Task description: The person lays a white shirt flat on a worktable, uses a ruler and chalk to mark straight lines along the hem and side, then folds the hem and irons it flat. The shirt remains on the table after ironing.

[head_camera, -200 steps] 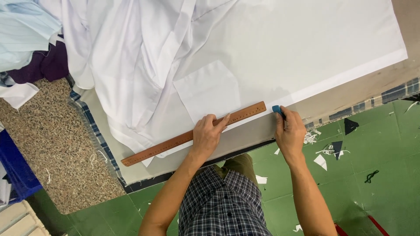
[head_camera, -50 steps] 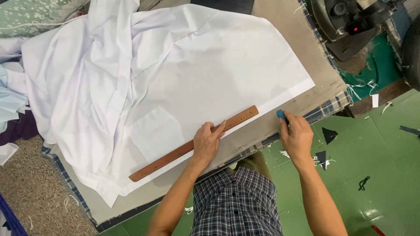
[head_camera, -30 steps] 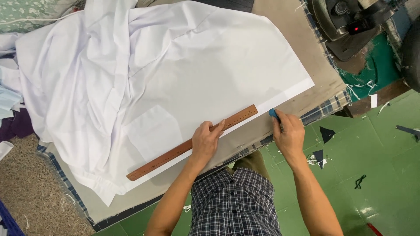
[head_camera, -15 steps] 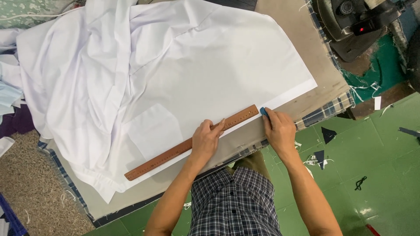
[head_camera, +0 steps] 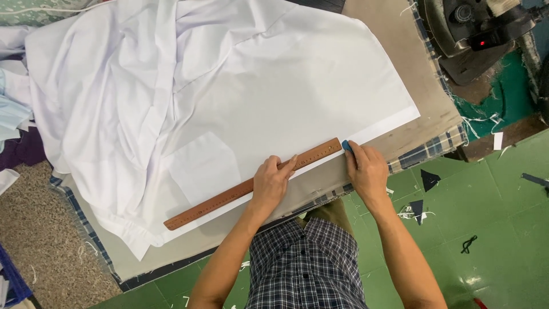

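Note:
A long brown wooden ruler (head_camera: 223, 197) lies aslant along the near edge of a white shirt (head_camera: 229, 97) spread on the work table (head_camera: 400, 63). My left hand (head_camera: 271, 183) presses flat on the ruler near its middle, fingers together. My right hand (head_camera: 365, 170) pinches a small blue piece of chalk (head_camera: 346, 146) whose tip touches the cloth right at the ruler's right end. A chest pocket (head_camera: 203, 166) on the shirt sits just above the ruler.
A dark iron (head_camera: 474, 34) rests at the table's far right corner. Checked padding (head_camera: 429, 150) hangs over the table edge. Fabric scraps (head_camera: 429, 180) dot the green floor. More cloth is piled at the left (head_camera: 14, 120). A speckled mat (head_camera: 40, 252) lies lower left.
My right hand has slid left along the cloth edge with the chalk, from well past the ruler's end to right against it. My left hand stays pressed on the ruler.

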